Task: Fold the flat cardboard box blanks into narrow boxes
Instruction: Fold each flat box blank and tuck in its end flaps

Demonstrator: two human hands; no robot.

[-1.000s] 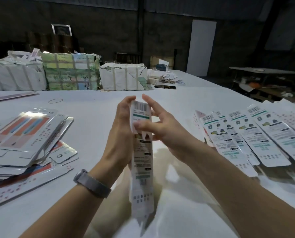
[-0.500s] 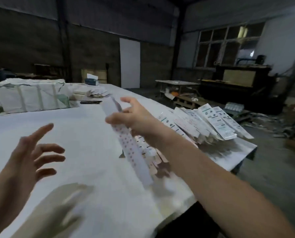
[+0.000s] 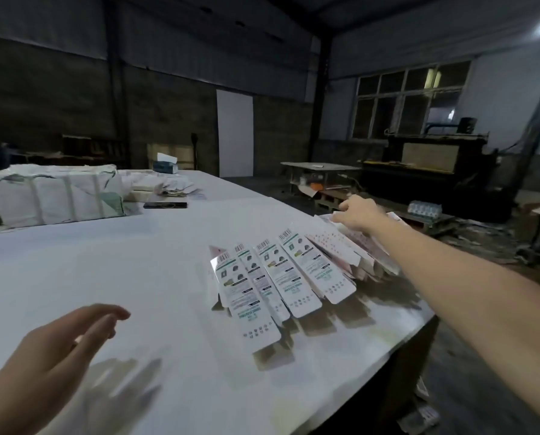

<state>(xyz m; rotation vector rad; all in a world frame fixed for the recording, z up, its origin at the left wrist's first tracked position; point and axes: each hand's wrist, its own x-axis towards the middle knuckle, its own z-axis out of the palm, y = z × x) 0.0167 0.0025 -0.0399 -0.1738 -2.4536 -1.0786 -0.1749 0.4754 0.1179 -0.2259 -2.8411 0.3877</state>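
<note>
Fingers (image 3: 345, 206) of the right hand (image 3: 358, 213) reach forward and slightly down onto the far end of a fanned row of narrow white printed cardboard boxes (image 3: 281, 277); their tips touch the topmost pale pieces, but whether they pinch one cannot be told from this angle. Nearer than those fingertips, the row runs back toward the person, with four boxes showing barcodes and green-and-black print lying side by side, overlapping, their long sides parallel and their near ends close to the edge of the big white table (image 3: 89, 262). The right arm is stretched nearly straight across the table corner, palm down. The left hand (image 3: 58, 350) hangs low above the table's near side, well apart from the boxes, palm turned inward, fingers loosely extended and slightly parted, holding nothing; its shadow falls on the surface just below. Far beyond the left fingers lie a dark flat phone (image 3: 165, 205) and a strapped white paper-wrapped bundle (image 3: 55, 196), with a tissue box (image 3: 165, 164) behind them.
</note>
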